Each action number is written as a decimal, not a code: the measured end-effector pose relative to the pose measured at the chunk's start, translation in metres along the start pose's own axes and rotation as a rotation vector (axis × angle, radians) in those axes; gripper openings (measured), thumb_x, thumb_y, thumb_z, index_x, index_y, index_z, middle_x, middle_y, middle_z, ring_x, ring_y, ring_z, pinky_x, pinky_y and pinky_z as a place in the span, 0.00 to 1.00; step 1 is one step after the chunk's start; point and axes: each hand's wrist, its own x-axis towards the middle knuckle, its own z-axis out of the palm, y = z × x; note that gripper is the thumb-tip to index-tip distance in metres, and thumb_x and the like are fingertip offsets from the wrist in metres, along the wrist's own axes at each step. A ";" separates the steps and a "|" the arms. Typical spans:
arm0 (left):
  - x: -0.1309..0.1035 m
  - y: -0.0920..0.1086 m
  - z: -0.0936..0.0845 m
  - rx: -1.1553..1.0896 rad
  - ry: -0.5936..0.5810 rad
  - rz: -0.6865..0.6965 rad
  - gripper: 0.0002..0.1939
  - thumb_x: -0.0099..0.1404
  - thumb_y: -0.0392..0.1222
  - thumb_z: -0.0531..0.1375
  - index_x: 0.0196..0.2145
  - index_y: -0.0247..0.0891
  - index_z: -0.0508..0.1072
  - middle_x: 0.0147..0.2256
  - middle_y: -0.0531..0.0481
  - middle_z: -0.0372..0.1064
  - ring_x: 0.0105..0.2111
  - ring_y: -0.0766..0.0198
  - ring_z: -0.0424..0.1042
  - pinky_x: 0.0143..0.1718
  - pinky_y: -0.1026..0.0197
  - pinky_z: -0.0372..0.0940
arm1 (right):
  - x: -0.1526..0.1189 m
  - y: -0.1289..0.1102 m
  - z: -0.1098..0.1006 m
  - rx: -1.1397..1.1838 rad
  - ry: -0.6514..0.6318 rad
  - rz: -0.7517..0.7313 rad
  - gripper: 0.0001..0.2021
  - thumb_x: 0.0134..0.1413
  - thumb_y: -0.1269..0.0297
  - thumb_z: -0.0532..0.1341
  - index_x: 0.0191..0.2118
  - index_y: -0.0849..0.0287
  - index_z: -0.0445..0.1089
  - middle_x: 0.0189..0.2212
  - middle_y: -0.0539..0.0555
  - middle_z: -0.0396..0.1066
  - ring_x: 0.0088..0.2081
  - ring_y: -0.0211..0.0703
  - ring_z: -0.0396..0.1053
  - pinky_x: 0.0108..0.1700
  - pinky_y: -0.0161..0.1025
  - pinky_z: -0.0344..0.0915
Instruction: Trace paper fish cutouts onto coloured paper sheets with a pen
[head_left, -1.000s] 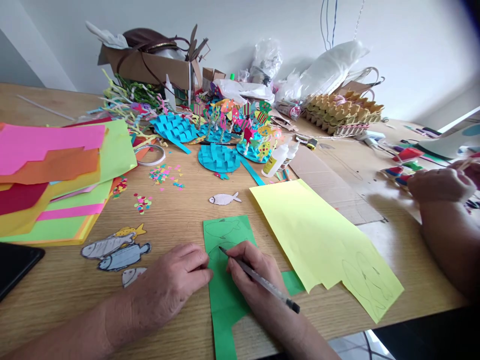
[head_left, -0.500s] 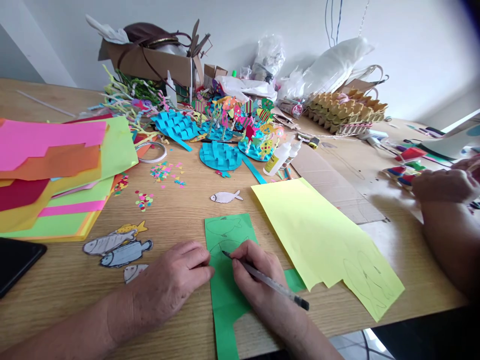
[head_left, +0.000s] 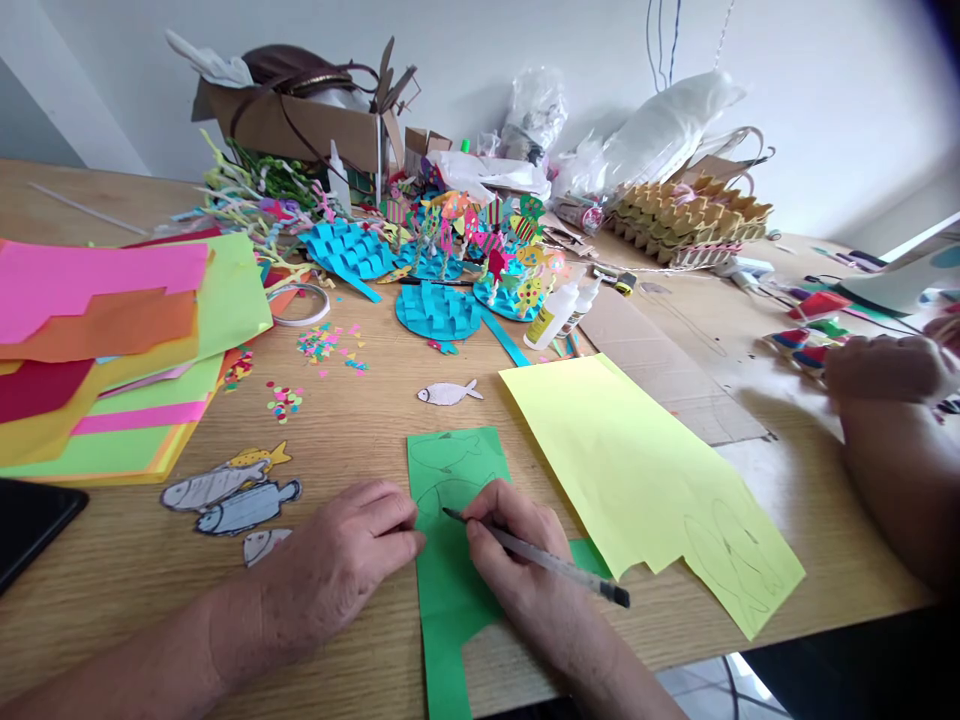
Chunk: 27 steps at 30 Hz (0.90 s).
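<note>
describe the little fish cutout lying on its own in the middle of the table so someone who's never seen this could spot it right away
Start at the big yellow sheet on the wooden table, then look just off its far left corner. There, beyond the green paper, lies the small fish cutout, head pointing left. It is white with pencil lines and lies alone, unlike the grey and yellow fish cutouts clustered farther left.

wall [head_left: 525, 40]: plain white | table [head_left: 360, 430]: light wood grain | daylight

Right hand [head_left: 517, 560] draws with pen [head_left: 540, 558] on green paper [head_left: 450, 560].
</note>
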 end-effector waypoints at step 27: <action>0.000 0.000 -0.001 -0.003 -0.002 0.005 0.11 0.70 0.32 0.50 0.35 0.36 0.72 0.33 0.49 0.66 0.36 0.60 0.63 0.37 0.59 0.63 | 0.002 -0.003 -0.001 -0.034 -0.016 -0.039 0.05 0.46 0.73 0.51 0.24 0.57 0.60 0.15 0.45 0.58 0.18 0.34 0.58 0.21 0.30 0.52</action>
